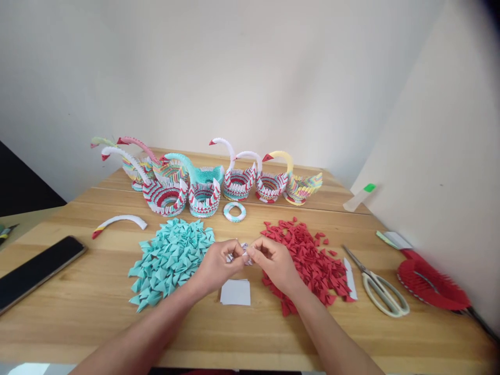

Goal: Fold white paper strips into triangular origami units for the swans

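Note:
My left hand (pixel 221 264) and my right hand (pixel 275 260) meet at the middle of the wooden table, fingertips pinched on a small white paper piece between them. Other small white pieces (pixel 245 247) show behind the fingers, partly hidden. Just below lies a stack of white paper (pixel 235 292). A heap of turquoise folded triangles (pixel 172 260) is left of my left hand. Red folded triangles (pixel 312 260) are heaped beside and behind my right hand. Beyond my hands lies a white and turquoise paper ring (pixel 235 212).
Several folded-paper swans (pixel 166 197) line the table's back. A white curved neck (pixel 121 220) and a phone (pixel 39 273) lie left. On the right are scissors (pixel 377 286), a red paper piece (pixel 432 284) and a green-capped bottle (pixel 360 197).

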### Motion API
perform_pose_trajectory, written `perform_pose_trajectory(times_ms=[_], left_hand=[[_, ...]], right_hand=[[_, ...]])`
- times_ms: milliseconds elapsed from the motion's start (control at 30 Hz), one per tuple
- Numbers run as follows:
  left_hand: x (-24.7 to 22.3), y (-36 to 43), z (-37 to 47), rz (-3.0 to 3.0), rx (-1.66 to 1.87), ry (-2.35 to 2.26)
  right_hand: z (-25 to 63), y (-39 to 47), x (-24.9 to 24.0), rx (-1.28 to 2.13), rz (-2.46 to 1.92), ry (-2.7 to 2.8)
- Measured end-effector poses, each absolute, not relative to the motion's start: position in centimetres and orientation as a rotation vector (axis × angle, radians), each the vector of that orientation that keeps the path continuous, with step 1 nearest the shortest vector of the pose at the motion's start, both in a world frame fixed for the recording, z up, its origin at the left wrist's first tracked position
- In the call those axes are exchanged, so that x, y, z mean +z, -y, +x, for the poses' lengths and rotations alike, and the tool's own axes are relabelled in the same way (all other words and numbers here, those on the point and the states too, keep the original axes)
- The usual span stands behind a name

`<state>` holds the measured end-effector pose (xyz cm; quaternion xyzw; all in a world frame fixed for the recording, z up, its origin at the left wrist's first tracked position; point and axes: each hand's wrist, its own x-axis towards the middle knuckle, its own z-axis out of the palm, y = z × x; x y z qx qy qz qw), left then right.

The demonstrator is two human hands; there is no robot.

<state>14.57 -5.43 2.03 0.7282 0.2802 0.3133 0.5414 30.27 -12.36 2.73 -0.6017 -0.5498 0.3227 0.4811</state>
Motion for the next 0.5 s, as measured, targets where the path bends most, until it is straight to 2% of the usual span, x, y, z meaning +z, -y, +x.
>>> perform_pose_trajectory(times_ms=[133,333,500], left_hand=[[1.91,5.4,14.51,1.747,0.752,-0.66],[2.16,5.44,14.19,2.289,1.141,-0.565],[2.18,5.27,14.16,2.447,1.248,-0.468]], right_hand=[[30.58,12.29,2.69,0.781,-1.478,1.293],[30.84,12.12,2.91,0.949,-1.372,1.133],[30.64,12.19,3.01,1.032,-1.333,1.101]])
